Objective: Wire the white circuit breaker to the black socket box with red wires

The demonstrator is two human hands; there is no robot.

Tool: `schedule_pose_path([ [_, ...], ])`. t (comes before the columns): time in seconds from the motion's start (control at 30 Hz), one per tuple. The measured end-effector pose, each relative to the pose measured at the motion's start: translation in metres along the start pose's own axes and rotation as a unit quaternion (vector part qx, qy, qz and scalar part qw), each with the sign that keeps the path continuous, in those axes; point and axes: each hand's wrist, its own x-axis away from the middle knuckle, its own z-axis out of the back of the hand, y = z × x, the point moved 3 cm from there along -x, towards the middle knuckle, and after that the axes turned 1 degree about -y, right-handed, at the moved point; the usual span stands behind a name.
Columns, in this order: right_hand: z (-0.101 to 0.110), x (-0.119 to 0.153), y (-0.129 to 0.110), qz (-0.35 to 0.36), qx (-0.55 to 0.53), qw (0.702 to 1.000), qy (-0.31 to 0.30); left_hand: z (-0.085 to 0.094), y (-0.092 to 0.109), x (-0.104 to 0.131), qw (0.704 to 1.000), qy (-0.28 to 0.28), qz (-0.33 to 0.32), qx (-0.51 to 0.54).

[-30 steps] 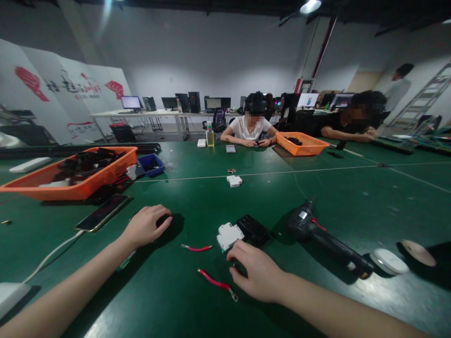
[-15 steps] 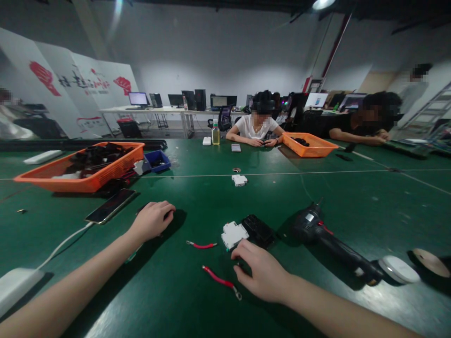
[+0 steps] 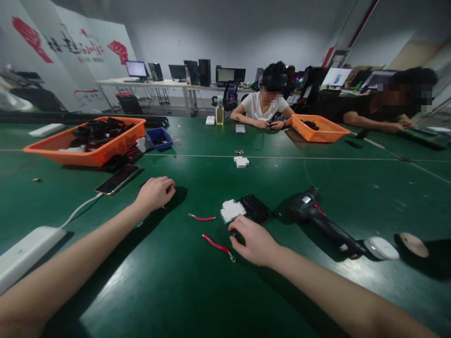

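Note:
On the green table (image 3: 169, 281) my left hand (image 3: 155, 193) rests with curled fingers over something dark that I cannot make out. My right hand (image 3: 254, 240) is beside a white module (image 3: 231, 211), thumb and fingers apart, with nothing visible between them. Touching the module's right side is a black part (image 3: 256, 208). A short red wire (image 3: 203, 218) with metal lugs lies left of the module, and a second red wire (image 3: 216, 244) lies nearer, left of my right hand. Right of the black part lies a black power screwdriver (image 3: 324, 224).
Orange baskets stand at the left (image 3: 98, 157) and back right (image 3: 319, 136). Beside the left one are a blue bin (image 3: 160, 139) and a phone (image 3: 119, 179). A white power strip (image 3: 31, 253) lies front left. Another white module (image 3: 241, 162) lies mid-table. Two people sit across.
The view has tilted down slightly, so the table and objects sit higher in the picture. Both hands hold nearly the same places and poses on the table.

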Motion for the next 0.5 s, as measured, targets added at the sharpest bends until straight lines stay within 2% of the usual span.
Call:
schedule_pose_path([
  [0.17, 0.001, 0.003, 0.000, 0.010, 0.018, 1.000, 0.020, 0.012, 0.004, 0.001, 0.997, 0.078, -0.003, -0.026],
  [0.27, 0.002, 0.004, 0.000, 0.012, 0.031, 0.999, 0.029, 0.021, -0.002, 0.002, 0.993, 0.108, -0.030, -0.027],
  [0.37, 0.004, 0.004, -0.002, 0.015, 0.036, 0.999, 0.034, 0.028, -0.013, 0.011, 0.992, 0.099, -0.075, -0.013],
  [0.5, 0.006, 0.006, -0.003, 0.015, 0.026, 0.999, 0.037, 0.028, -0.023, 0.047, 0.991, 0.060, -0.116, 0.030],
])
